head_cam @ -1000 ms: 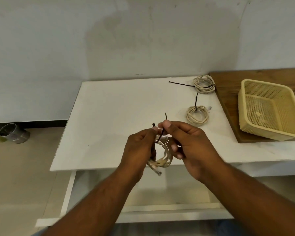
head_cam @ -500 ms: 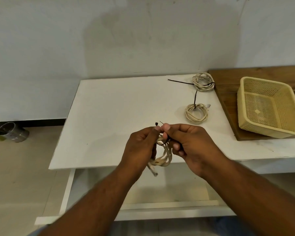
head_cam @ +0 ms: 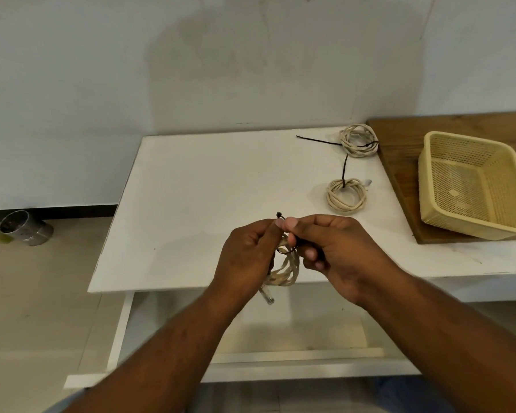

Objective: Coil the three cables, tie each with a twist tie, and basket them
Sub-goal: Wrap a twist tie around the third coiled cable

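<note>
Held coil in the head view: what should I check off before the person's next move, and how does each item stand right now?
1. Held coil held in the left grip: ok.
2. Black tie looped round it, pinched by the right grip: ok.
3. That tie pulled tight: cannot tell, fingers cover it.
4. Near coil and far coil on the table, each carrying a black tie: ok.
5. Basket open side up on the wooden board: ok.
6. Any coil in the basket: not ok, none yet.
</note>
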